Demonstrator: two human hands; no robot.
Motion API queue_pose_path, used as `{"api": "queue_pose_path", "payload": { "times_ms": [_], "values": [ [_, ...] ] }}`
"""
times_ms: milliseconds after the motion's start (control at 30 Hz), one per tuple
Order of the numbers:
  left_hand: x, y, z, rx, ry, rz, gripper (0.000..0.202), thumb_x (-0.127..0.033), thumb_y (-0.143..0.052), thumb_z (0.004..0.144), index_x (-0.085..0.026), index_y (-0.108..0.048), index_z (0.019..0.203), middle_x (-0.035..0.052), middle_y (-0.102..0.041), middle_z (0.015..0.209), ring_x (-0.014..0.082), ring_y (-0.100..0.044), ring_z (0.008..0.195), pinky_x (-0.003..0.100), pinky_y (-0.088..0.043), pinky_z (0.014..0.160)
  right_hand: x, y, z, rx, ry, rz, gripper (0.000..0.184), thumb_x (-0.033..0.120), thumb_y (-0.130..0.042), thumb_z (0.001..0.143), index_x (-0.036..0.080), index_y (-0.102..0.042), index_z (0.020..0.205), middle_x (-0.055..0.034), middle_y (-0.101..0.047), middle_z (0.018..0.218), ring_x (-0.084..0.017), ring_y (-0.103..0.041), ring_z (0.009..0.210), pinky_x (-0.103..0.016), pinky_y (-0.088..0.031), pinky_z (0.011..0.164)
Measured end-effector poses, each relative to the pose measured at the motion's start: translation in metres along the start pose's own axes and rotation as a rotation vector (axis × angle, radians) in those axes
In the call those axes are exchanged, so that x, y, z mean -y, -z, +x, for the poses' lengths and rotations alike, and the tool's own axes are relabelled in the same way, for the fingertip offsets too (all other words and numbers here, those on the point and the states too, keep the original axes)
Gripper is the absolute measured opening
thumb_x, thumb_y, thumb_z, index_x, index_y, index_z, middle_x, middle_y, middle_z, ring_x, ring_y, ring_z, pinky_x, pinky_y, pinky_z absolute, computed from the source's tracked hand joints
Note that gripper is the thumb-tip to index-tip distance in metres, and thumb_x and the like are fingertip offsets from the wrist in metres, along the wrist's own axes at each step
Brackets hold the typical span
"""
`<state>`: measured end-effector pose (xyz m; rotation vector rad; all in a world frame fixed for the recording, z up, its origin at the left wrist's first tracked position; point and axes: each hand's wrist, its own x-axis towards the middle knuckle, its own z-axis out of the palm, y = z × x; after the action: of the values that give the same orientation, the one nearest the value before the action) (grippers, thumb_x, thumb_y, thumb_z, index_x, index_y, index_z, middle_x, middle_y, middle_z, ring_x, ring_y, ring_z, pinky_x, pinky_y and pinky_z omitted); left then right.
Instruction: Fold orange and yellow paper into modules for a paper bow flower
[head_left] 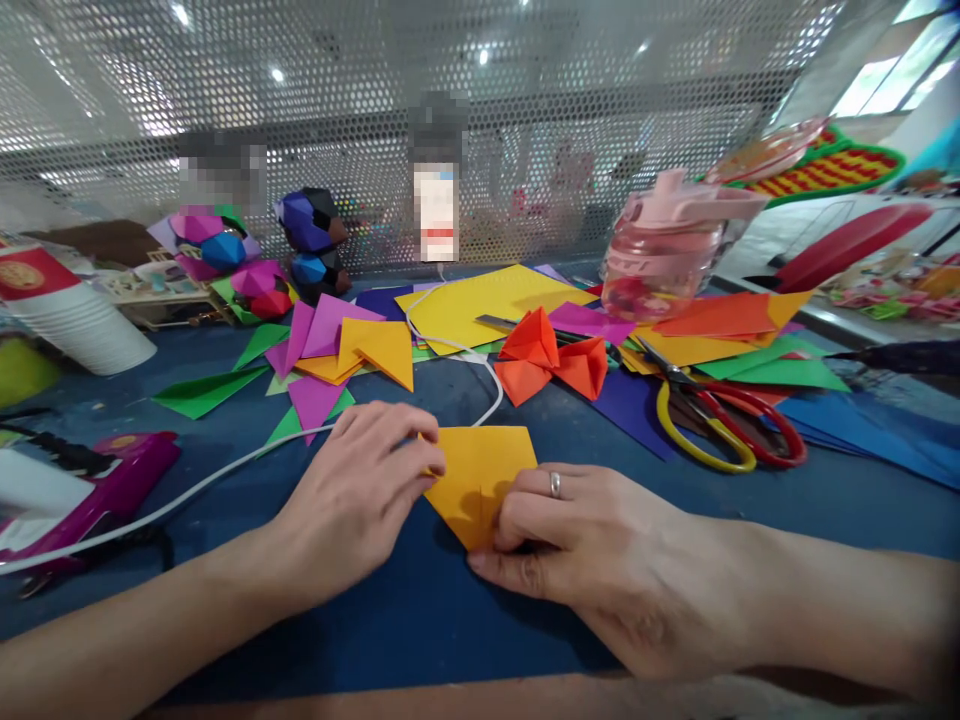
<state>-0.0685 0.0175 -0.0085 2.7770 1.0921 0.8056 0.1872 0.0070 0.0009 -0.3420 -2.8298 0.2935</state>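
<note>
A folded piece of orange-yellow paper (480, 465) lies at the front of the blue table, its narrow corner toward me and a crease running down its middle. My left hand (364, 490) has its bent fingers closed on the paper's left edge. With thumb and curled fingers, my right hand (585, 550) pinches the lower right edge near the corner; a ring is on one finger. Behind the paper stand folded orange-red paper pieces (551, 355). Scissors (712, 410) with one yellow and one red handle lie open to the right.
A white cable (225, 485) crosses the table on the left, near a magenta glue gun (112, 490). Stacked paper cups (82, 310) lean at far left. Coloured sheets, such as a yellow one (487, 300), lie behind. A pink bottle (656, 250) stands before the perforated metal screen (517, 140).
</note>
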Motion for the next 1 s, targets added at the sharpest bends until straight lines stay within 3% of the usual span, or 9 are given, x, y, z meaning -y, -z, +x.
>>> {"api": "queue_pose_path", "payload": {
  "times_ms": [133,233,433,733,1000],
  "values": [
    [-0.015,0.001,-0.01,-0.018,-0.368,-0.024,0.026,-0.003,-0.048,0.093,-0.014,-0.059,0.113,0.0075,-0.069,0.108,0.0187,-0.064,0.099,0.033,-0.049,0.091,0.0,0.001,0.001,0.012,0.014,0.001,0.034,0.016,-0.058,0.084,0.012,-0.066,0.116,-0.0089,-0.063,0.099,-0.02,-0.056,0.089,-0.03,-0.047,0.078],
    [-0.021,0.004,-0.013,0.024,-0.45,0.002,0.027,-0.009,-0.048,0.095,-0.011,-0.056,0.121,0.0075,-0.074,0.108,0.0189,-0.071,0.093,0.031,-0.056,0.084,0.0,0.002,0.002,0.019,0.011,0.003,0.033,0.015,-0.057,0.083,0.011,-0.066,0.114,-0.0083,-0.062,0.096,-0.018,-0.054,0.083,-0.03,-0.046,0.075],
    [-0.03,0.01,-0.009,-0.008,-0.443,0.118,0.021,-0.016,-0.041,0.101,-0.01,-0.057,0.113,0.0066,-0.078,0.1,0.0182,-0.075,0.087,0.029,-0.06,0.08,-0.001,0.0,0.001,0.015,0.016,0.027,0.034,0.017,-0.057,0.083,0.011,-0.065,0.116,-0.0074,-0.062,0.097,-0.019,-0.054,0.084,-0.03,-0.046,0.077],
    [-0.032,0.012,-0.012,-0.003,-0.287,0.163,0.019,-0.025,-0.038,0.103,-0.014,-0.051,0.112,0.0097,-0.077,0.092,0.0214,-0.076,0.076,0.029,-0.06,0.064,0.0,0.0,0.001,-0.023,0.023,0.011,0.032,0.014,-0.054,0.087,0.011,-0.066,0.116,-0.0089,-0.063,0.099,-0.019,-0.055,0.087,-0.03,-0.047,0.078],
    [-0.037,0.012,-0.012,-0.037,-0.282,0.205,0.021,-0.029,-0.036,0.105,-0.015,-0.051,0.104,0.0089,-0.076,0.087,0.0207,-0.076,0.072,0.028,-0.059,0.062,-0.001,0.0,0.001,0.005,0.033,0.01,0.031,0.016,-0.054,0.087,0.01,-0.067,0.114,-0.009,-0.063,0.099,-0.019,-0.055,0.087,-0.031,-0.047,0.081]
  ]
}}
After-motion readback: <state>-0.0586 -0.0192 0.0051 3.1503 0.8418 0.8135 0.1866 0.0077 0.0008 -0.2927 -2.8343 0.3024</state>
